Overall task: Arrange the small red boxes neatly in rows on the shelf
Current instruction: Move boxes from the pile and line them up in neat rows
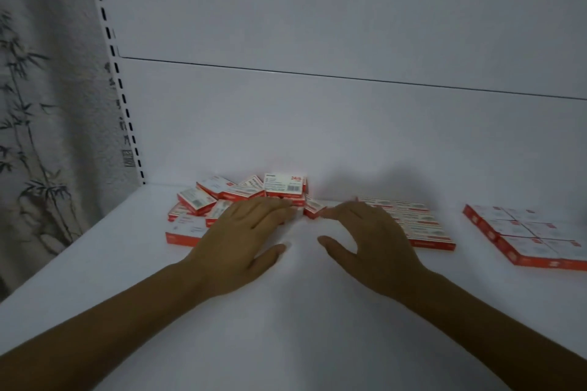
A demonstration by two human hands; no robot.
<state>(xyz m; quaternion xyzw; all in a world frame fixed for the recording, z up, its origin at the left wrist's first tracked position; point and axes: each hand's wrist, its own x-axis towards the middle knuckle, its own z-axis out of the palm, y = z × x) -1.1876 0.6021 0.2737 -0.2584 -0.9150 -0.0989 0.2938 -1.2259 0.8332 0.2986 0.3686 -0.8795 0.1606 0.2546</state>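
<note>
Left grip (241, 238): I see flat fingers touching jumbled red boxes (222, 197), nothing held.
Right grip (371, 241): spread, empty.

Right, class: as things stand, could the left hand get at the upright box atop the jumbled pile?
Probably yes: the left hand rests open at the pile, with nothing between it and the upright box.

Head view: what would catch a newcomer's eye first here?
The jumbled pile of red boxes at the back of the white shelf, left of centre, stands out first. The left hand and right hand reach toward it, fingers straight. To the right lie two tidy blocks of boxes: the nearer block partly behind the right hand, the far block near the picture's right edge.
</note>
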